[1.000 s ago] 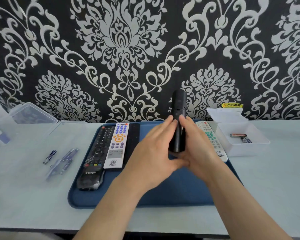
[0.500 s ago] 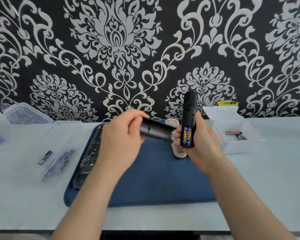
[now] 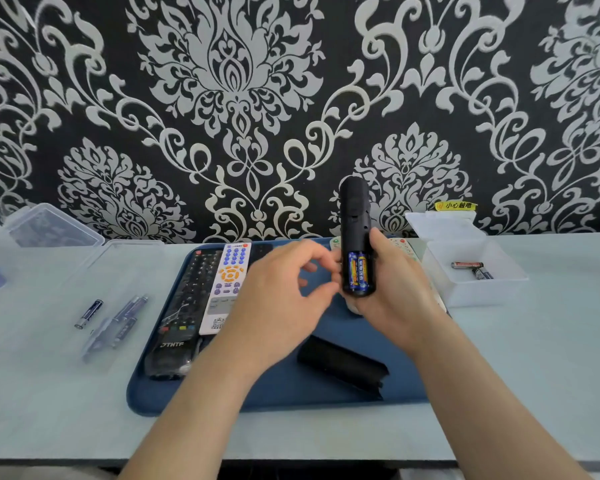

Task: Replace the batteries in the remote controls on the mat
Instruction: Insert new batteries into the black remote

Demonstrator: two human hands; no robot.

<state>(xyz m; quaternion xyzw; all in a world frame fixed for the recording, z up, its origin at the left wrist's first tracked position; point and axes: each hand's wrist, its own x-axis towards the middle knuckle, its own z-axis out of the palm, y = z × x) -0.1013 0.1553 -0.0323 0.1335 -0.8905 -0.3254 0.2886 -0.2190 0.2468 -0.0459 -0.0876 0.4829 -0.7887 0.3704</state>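
Note:
My right hand (image 3: 397, 289) grips a black remote (image 3: 354, 223) upright above the blue mat (image 3: 284, 386), its back toward me. The battery bay is uncovered and shows two blue batteries (image 3: 358, 274). My left hand (image 3: 281, 292) hovers just left of the bay with loosely curled fingers, holding nothing. The black battery cover (image 3: 343, 367) lies on the mat near the front. A black remote (image 3: 184, 306) and a white remote (image 3: 226, 289) lie side by side on the mat's left; another white remote (image 3: 404, 247) is mostly hidden behind my right hand.
Loose batteries (image 3: 89, 313) and a wrapped pack (image 3: 118, 323) lie on the table to the left of the mat. A clear box (image 3: 478, 289) on the right holds two batteries (image 3: 473, 268). Clear lidded boxes (image 3: 49, 226) stand at the far left by the wall.
My left hand pulled the battery cover off the remote, laid it on the mat, and came back beside the bay. The right hand kept holding the remote upright.

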